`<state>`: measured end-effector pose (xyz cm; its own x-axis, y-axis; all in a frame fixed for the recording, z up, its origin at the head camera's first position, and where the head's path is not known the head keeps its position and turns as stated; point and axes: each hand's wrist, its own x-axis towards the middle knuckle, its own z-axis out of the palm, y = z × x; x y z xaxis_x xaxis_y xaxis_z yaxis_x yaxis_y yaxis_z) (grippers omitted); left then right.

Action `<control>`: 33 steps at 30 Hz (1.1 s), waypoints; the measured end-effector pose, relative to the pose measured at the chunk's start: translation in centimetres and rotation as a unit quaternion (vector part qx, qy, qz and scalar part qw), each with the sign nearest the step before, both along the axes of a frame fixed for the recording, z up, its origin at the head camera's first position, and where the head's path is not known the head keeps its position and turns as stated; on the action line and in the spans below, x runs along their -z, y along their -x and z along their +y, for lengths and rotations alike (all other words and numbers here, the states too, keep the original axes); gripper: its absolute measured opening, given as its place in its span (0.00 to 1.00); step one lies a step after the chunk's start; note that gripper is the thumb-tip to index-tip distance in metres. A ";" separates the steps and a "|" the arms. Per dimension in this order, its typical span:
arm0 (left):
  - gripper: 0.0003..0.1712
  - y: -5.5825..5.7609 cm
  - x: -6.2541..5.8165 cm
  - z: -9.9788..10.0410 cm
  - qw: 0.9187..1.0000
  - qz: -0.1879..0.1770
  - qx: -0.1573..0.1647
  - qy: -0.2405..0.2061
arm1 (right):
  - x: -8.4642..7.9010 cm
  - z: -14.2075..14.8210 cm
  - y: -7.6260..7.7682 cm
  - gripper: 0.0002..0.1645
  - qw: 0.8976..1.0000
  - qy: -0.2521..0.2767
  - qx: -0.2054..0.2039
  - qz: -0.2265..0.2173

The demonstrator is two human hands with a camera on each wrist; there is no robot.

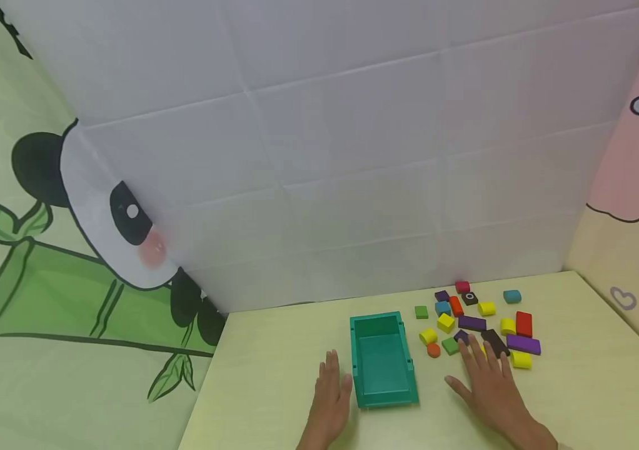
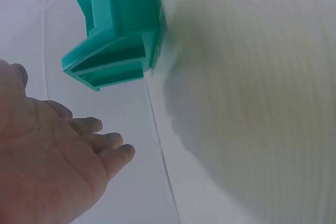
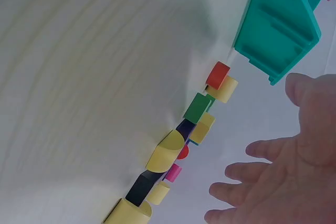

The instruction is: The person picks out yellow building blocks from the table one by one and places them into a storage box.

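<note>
A teal plastic box (image 1: 384,394) with an open top stands on the table, and I see nothing inside it. Just left of the box is my left hand (image 1: 327,400), fingers straight and nothing held; in the left wrist view its palm (image 2: 47,166) shows bare. My right hand (image 1: 491,390) is spread over the near side of a group of coloured blocks, holding none. Around its fingertips lie a black block (image 1: 495,343), a purple bar (image 1: 524,344), a green block (image 1: 450,345) and a yellow block (image 1: 521,360). The hand partly hides another yellow block.
Farther back lie more blocks, among them a red block (image 1: 524,324), a blue block (image 1: 512,296) and a green square block (image 1: 421,312). An orange round block (image 1: 433,350) sits between the box and the group. A white cloth wall (image 1: 353,187) rises behind the pale table (image 1: 263,375).
</note>
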<state>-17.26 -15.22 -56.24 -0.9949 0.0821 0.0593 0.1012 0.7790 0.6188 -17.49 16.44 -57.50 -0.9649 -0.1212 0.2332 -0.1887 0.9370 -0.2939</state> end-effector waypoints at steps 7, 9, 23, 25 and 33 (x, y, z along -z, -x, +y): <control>0.38 0.0 -0.6 1.1 0.996 -0.056 0.003 -0.075 | -0.4 0.7 0.7 0.47 1.000 -0.001 0.010 0.003; 0.38 0.0 -0.5 1.3 0.994 -0.058 0.006 -0.087 | -0.6 0.9 0.8 0.47 1.000 -0.003 0.010 0.007; 0.37 0.4 0.2 1.9 0.996 -0.012 0.010 -0.091 | -0.7 1.5 1.4 0.44 0.999 0.023 0.015 -0.020; 0.37 0.4 0.2 1.9 0.996 -0.007 0.009 -0.090 | -0.7 1.6 1.5 0.42 0.999 0.032 0.020 -0.032; 0.38 0.3 0.3 2.0 0.994 -0.003 0.014 -0.106 | -0.7 2.3 1.8 0.37 0.997 0.055 0.028 -0.048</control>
